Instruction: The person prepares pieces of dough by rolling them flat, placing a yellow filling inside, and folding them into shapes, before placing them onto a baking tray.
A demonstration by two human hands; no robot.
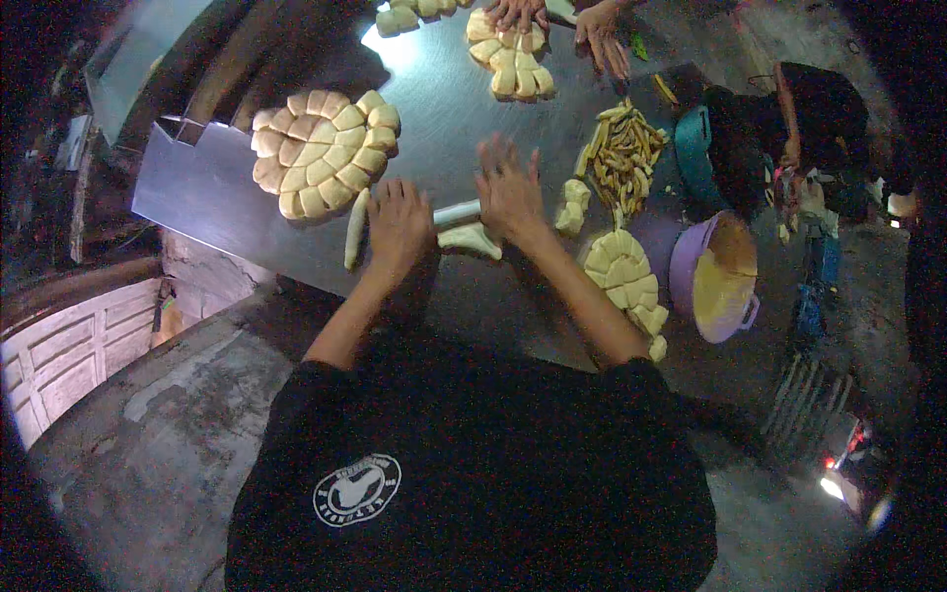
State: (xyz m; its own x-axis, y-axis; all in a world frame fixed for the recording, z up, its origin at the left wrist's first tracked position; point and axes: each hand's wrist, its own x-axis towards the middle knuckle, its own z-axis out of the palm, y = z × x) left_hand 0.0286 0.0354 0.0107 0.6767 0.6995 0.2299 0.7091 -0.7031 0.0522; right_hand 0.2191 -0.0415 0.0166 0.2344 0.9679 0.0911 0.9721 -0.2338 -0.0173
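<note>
On the metal table, a pale rolling pin [457, 213] spans the gap between my two hands. My left hand [400, 225] lies over its left end, palm down with fingers stretched out. Over the other end rests my right hand [510, 197], fingers spread and slightly blurred. A flattened piece of dough [470, 240] shows just on the near side of the pin. Beside my left hand lies a narrow dough strip [356, 229]. Farther left sits a large cluster of cut dough pieces [326, 153]. The undersides of both palms are hidden.
Across the metal table [212, 192], another person's hands [600, 39] work near more dough pieces [510, 61]. At right are a heap of yellowish-brown strips [623, 158], a dough cluster [621, 271], small dough lumps [572, 205], a purple tub [688, 276] and a teal container [693, 153].
</note>
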